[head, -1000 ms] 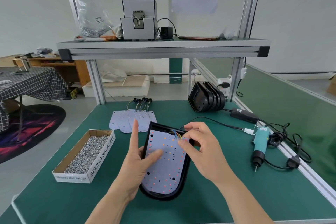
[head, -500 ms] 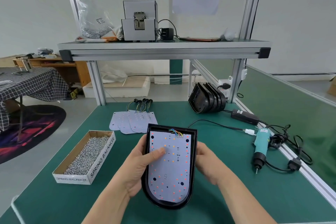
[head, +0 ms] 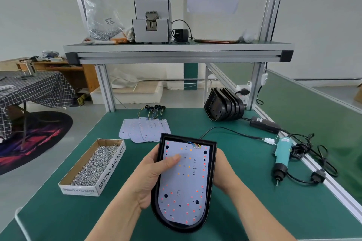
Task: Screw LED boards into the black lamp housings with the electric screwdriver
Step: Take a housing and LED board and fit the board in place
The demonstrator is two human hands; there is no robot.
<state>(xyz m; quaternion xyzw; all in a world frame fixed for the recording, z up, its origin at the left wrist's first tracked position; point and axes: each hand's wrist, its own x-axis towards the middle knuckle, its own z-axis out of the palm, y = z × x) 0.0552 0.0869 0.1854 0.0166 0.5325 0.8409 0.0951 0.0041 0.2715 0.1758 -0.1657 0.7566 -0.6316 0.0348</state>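
A black lamp housing (head: 212, 164) is held up off the green bench, tilted toward me, with a white LED board (head: 186, 186) lying inside it. My left hand (head: 154, 178) grips the housing's left edge, thumb pressed on the board. My right hand (head: 222, 172) holds the right side from behind; its fingers are hidden. The teal electric screwdriver (head: 281, 156) lies on the bench to the right, untouched. A cardboard box of screws (head: 94, 164) sits at the left.
Several spare LED boards (head: 145, 128) with wire leads lie fanned out behind the housing. A stack of black housings (head: 225, 106) leans at the back right beside a power adapter (head: 264, 124) and cables. An overhead shelf (head: 176, 53) carries a screw feeder.
My right hand left the wires at the board's top and moved behind the housing's right side. Both hands lifted the housing and brought it nearer to me.
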